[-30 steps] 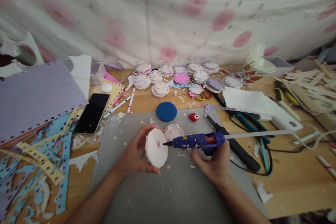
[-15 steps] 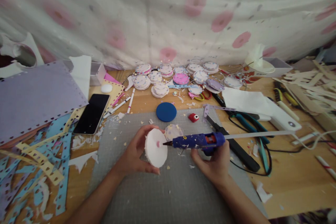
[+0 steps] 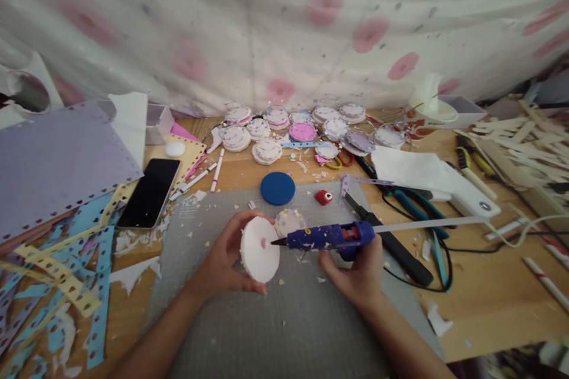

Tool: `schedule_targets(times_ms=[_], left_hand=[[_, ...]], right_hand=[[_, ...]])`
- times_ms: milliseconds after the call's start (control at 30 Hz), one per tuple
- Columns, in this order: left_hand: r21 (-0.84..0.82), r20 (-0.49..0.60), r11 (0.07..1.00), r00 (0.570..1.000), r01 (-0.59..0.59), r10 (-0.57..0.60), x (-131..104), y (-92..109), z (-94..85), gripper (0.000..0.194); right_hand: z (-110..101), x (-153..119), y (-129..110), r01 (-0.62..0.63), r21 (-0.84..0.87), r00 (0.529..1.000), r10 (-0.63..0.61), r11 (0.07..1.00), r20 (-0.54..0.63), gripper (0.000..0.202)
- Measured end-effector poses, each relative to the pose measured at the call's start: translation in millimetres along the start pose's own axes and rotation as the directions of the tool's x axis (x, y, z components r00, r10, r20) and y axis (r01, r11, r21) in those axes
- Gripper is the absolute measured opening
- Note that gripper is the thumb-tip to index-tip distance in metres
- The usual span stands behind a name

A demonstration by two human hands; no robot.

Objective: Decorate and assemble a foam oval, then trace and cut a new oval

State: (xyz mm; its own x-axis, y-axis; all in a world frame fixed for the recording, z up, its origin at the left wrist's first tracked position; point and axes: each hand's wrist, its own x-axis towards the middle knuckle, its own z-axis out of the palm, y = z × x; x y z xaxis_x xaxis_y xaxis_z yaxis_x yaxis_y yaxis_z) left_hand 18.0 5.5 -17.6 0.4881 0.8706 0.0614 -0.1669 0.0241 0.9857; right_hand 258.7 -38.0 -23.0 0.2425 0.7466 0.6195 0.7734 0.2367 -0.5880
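Between the thumb and fingers of my left hand (image 3: 226, 257) is a white paper disc (image 3: 260, 260), tilted up on its edge, with a small pink spot at its middle. My right hand (image 3: 362, 272) is wrapped round a blue glue gun (image 3: 324, 237) from the right. The gun's dark nozzle points left, its tip at or very close to the pink spot; I cannot tell whether they touch. A long pale glue stick (image 3: 422, 225) sticks out of the gun's back end. Behind the nozzle, a speckled disc (image 3: 290, 222) lies on the grey cutting mat (image 3: 249, 337).
A blue round lid (image 3: 278, 188) and a small red piece (image 3: 323, 196) lie beyond my hands. Several decorated discs (image 3: 302, 132) stand at the back. A black-handled cutter (image 3: 406, 257) and teal pliers (image 3: 413, 207) lie right; a phone (image 3: 150, 192) and paper strips (image 3: 104, 284) left.
The whole view has shifted slightly, so everything sits a little further left. The glue gun and the white disc keep nearly the same position to each other; both hands keep their hold.
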Motion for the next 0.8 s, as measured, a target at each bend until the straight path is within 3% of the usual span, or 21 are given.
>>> schedule_targets(times_ms=[167, 800], left_hand=[[0.030, -0.001, 0.998, 0.999, -0.049, 0.049, 2.6, 1.5, 0.7, 0.099], [0.020, 0.005, 0.998, 0.998, -0.060, 0.060, 1.0, -1.2, -1.4, 0.101]], right_hand=[[1.4, -3.1, 5.0, -0.001, 0.000, 1.000, 0.001, 1.000, 0.021, 0.029], [-2.5, 4.5, 2.1, 0.138, -0.093, 0.990, -0.133, 0.986, 0.052, 0.015]])
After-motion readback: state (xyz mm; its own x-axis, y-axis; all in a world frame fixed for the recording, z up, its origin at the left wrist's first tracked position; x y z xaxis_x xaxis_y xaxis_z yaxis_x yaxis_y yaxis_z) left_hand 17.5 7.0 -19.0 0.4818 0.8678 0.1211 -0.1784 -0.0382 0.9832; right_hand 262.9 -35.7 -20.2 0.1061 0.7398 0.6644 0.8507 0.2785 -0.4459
